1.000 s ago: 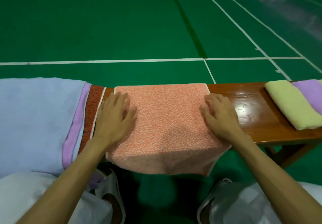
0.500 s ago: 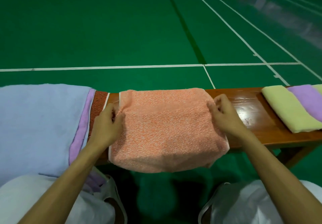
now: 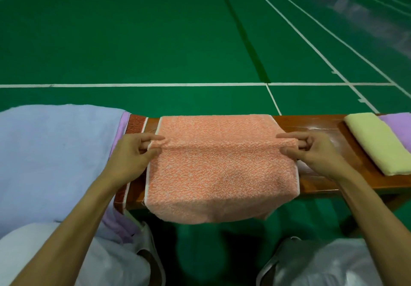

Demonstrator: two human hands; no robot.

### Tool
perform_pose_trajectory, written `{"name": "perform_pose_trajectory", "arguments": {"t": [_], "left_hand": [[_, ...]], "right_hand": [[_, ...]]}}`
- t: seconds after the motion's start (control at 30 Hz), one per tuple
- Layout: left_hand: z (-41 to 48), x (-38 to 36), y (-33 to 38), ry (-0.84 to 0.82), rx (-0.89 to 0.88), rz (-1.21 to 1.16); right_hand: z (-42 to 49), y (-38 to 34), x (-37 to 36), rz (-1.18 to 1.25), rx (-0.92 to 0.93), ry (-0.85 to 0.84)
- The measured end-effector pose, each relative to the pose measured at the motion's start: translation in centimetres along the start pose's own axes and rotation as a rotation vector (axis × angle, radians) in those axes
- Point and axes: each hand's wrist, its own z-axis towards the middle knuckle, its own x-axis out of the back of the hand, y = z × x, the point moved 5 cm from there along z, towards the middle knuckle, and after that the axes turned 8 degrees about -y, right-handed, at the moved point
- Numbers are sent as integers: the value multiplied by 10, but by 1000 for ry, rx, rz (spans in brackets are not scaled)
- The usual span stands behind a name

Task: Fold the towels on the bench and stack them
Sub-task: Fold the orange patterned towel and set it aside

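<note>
Both hands, left (image 3: 131, 154) and right (image 3: 315, 152), pinch the orange towel's (image 3: 222, 170) side edges on the bench (image 3: 320, 128).

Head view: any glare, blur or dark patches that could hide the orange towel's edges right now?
Head view: the orange towel and the left hand and right hand pinching it are sharp and evenly lit; head view: glare streaks on the glossy bench right of the towel; head view: court floor smeared with pale sheen at top right, dark shadow under the bench.
</note>
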Motion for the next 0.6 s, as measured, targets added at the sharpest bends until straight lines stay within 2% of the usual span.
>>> {"name": "perform_pose_trajectory", "arguments": {"t": [0.13,0.23,0.3,0.4,0.5,0.57,0.6], "left_hand": [[-2,4,6,83,-6,52],[-5,8,12,91,30,4],[-6,10,15,64,54,-36],[0,9,14,33,146,-103],[19,-1,11,-36,218,-399],[35,-5,21,-68,177,-623],[42,-2,27,-46,115,-656]], "right_hand": [[-5,-8,0,-163,24,42],[-10,-15,2,-349,9,47],[-13,-18,8,-364,12,100],[-13,-26,17,-181,24,142],[7,-30,13,173,-43,145],[30,-29,7,375,-85,159],[40,-31,6,442,-79,182]]}}
